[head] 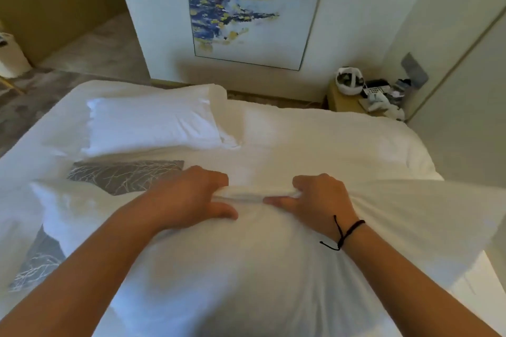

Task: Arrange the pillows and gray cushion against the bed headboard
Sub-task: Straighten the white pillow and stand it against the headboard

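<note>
A large white pillow (pixel 246 268) fills the near middle of the view, and both my hands pinch its far edge. My left hand (pixel 191 197) grips the fabric fold from the left. My right hand (pixel 320 200), with a black cord on the wrist, grips the same fold from the right. A gray cushion (pixel 120 175) with a white branch pattern lies flat on the bed to the left, partly under another white pillow (pixel 65 208). A further white pillow (pixel 153 126) lies flat at the far left, near the wall.
The white bed (pixel 328 139) spans the view. A wall panel with a blue and yellow painting (pixel 241 8) stands beyond it. A small bedside table (pixel 347 101) at the far right carries a phone and clutter. Patterned carpet (pixel 90 49) shows at the far left.
</note>
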